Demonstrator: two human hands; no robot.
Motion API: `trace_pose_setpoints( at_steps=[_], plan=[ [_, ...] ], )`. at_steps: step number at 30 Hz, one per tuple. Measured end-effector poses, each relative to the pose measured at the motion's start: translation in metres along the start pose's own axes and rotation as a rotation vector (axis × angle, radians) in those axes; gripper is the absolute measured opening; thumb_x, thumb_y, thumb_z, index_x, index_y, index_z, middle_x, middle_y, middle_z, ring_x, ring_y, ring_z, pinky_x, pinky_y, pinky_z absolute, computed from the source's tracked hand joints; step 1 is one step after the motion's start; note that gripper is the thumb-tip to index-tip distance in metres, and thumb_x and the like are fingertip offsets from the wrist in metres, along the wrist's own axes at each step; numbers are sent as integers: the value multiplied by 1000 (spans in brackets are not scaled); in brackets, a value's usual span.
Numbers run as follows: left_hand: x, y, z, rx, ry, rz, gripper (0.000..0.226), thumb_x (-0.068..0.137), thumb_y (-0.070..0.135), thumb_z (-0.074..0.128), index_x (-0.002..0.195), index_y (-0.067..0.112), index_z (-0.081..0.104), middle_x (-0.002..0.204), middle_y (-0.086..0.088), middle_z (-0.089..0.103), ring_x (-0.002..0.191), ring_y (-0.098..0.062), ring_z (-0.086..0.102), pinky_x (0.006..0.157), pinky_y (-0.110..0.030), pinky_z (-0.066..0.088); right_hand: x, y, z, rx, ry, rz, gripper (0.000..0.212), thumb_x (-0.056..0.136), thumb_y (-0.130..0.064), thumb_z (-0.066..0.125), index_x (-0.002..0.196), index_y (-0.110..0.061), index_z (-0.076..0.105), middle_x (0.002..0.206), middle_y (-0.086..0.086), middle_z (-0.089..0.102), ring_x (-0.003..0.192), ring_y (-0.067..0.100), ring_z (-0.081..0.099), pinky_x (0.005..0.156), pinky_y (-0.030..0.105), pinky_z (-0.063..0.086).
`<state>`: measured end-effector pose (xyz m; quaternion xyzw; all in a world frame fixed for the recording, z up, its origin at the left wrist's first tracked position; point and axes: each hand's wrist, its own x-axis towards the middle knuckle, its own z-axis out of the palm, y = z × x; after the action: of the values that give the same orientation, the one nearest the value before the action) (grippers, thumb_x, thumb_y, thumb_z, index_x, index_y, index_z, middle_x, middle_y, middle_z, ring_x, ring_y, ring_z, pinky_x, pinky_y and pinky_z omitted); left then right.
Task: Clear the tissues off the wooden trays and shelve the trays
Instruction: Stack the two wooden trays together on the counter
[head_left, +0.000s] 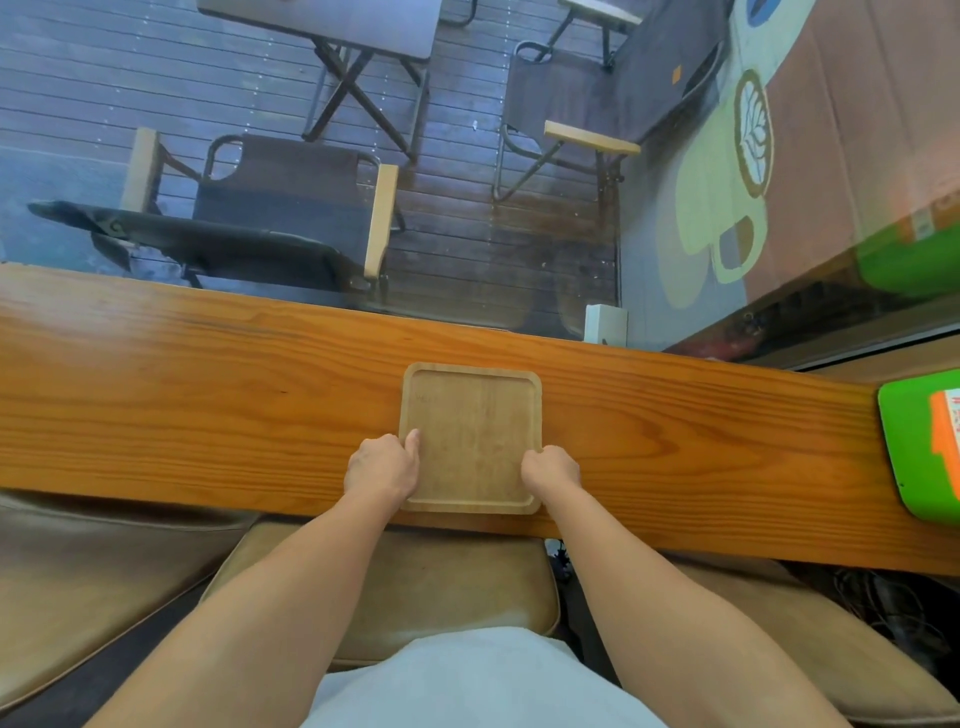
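Head view, looking straight down: one square wooden tray (470, 436) lies flat on the long counter (208, 395), and its near side sits almost flush with the counter's near edge. The tray's surface is bare wood with a low raised rim all round.

Both hands are on it. The left hand (382, 465) is clamped on the tray's left rim near the front corner, thumb (413, 441) laid over the rim onto the inside, the other fingers curled down the outside. The right hand (551, 466) is closed in a fist against the right rim at about the same spot; its fingers are tucked out of sight, so whether they hook under the edge I cannot tell. Both forearms reach in from the bottom, over tan cushioned stools (426, 587) below the counter.

At the counter's right end a green item (914, 441) with an orange label lies well apart from the tray. A small white box (605, 323) stands at the far edge, beyond the tray's right corner. Past the glass: folding chairs (270, 208) and a dark table (332, 31) on wet decking.
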<state>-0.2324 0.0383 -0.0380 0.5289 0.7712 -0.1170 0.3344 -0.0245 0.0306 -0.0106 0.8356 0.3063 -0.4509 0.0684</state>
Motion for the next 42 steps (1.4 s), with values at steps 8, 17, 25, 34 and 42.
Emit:
trace_pose_setpoints(
  at_steps=[8,17,25,34,42],
  plan=[
    [-2,0,-5,111,19,40,50,98,56,33,96,15,61,77,0,58,67,-17,57,54,-31,50,2,6,-2,77,6,-22,37,97,-26,38,130,-11,49,126,11,52,106,26,51,78,32,40],
    [-2,15,7,-349,13,-218,57,92,52,53,119,2,54,118,-17,57,103,-32,56,87,-45,52,-9,4,7,462,-53,86,52,96,-20,42,146,-14,34,150,7,33,129,30,40,104,43,39],
    [0,10,5,-318,-23,-310,80,90,69,36,126,1,56,129,-20,55,120,-38,47,100,-49,41,-9,13,11,611,-143,190,58,94,-40,49,144,-13,36,143,10,43,126,32,44,105,50,38],
    [-3,-5,1,-620,-239,-269,66,101,50,27,147,3,31,144,-18,44,131,-37,42,108,-51,37,-8,21,19,680,-232,227,54,98,-42,43,143,-13,34,137,10,49,123,32,46,105,53,37],
    [-8,22,-19,-689,-214,-45,57,101,51,31,136,6,39,129,-13,52,115,-31,52,99,-49,45,-19,28,-1,757,-125,67,55,102,-36,37,148,-11,24,146,8,41,129,29,42,108,46,35]
  ],
)
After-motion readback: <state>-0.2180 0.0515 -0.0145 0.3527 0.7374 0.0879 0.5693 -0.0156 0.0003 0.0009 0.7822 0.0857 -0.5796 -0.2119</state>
